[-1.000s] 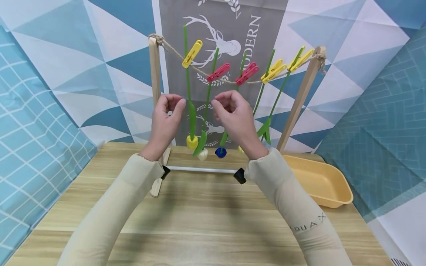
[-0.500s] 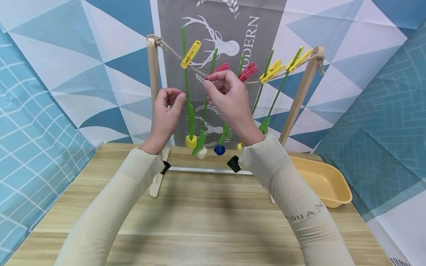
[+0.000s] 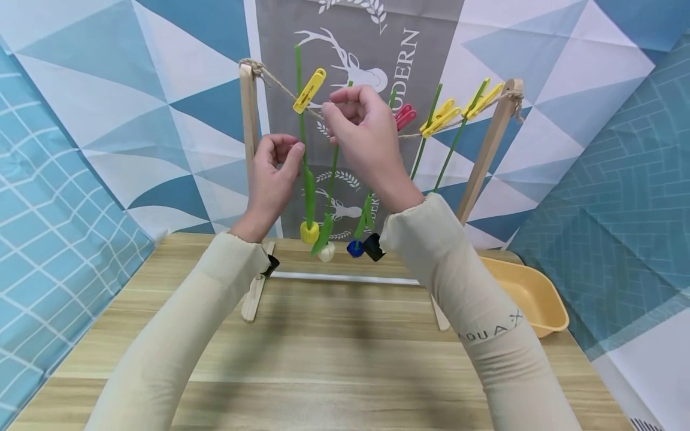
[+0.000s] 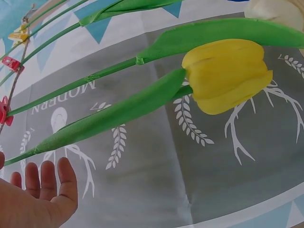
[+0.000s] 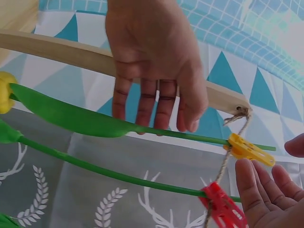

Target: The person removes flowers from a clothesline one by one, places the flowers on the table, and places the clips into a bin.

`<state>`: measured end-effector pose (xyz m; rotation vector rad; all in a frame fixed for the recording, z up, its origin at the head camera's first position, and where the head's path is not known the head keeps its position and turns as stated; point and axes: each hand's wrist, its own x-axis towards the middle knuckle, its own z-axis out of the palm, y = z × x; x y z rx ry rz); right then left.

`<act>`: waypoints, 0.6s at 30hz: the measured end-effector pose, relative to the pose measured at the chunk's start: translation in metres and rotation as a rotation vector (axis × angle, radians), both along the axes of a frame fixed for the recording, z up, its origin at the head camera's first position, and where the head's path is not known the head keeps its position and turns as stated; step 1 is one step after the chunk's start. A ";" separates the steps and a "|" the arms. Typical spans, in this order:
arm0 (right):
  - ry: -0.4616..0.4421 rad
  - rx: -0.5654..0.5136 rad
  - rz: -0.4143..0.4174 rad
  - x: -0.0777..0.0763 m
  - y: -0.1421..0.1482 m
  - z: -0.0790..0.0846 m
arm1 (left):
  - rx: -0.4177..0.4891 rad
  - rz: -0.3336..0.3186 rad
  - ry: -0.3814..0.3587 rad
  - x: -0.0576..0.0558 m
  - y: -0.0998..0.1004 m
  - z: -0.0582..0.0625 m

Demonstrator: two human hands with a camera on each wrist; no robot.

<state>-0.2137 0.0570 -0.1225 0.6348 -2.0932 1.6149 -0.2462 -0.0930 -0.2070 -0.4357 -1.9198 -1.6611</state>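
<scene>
Artificial tulips hang upside down by clothespins from a twine (image 5: 221,166). My left hand (image 3: 273,179) is beside the green stem of the yellow tulip (image 4: 228,76), fingers loosely bent; in the right wrist view its fingertips come right up to that stem. My right hand (image 3: 366,134) is raised to the right of the yellow clothespin (image 3: 309,91) that grips this stem on the twine. Its fingers are apart with nothing between them. In the right wrist view a red clothespin (image 5: 222,205) sits close to my right fingers; in the head view my right hand hides it.
A white tulip (image 3: 326,251) and a blue one (image 3: 354,248) hang further right. Two wooden posts (image 3: 489,149) hold the twine, joined low by a white bar (image 3: 345,278). A yellow-orange basin (image 3: 552,299) stands at the right on the wooden table (image 3: 323,371).
My right hand has risen and moved a little left, up to the clothespins' height. My left hand has risen slightly beside the yellow tulip's stem. The tulips and clothespins have stayed on the twine.
</scene>
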 end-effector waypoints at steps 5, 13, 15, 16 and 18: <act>-0.030 0.040 -0.016 -0.001 -0.004 0.014 | -0.001 0.002 0.004 -0.001 0.000 0.005; -0.059 0.109 -0.084 -0.002 -0.007 0.027 | -0.009 0.005 0.027 -0.002 0.000 0.011; -0.066 0.125 -0.100 -0.003 -0.008 0.030 | -0.010 0.006 0.025 -0.002 0.000 0.012; -0.069 0.131 -0.105 -0.003 -0.008 0.030 | -0.011 0.006 0.023 -0.002 0.000 0.013; -0.081 0.143 -0.113 -0.004 -0.008 0.032 | -0.011 0.004 0.019 -0.003 0.000 0.013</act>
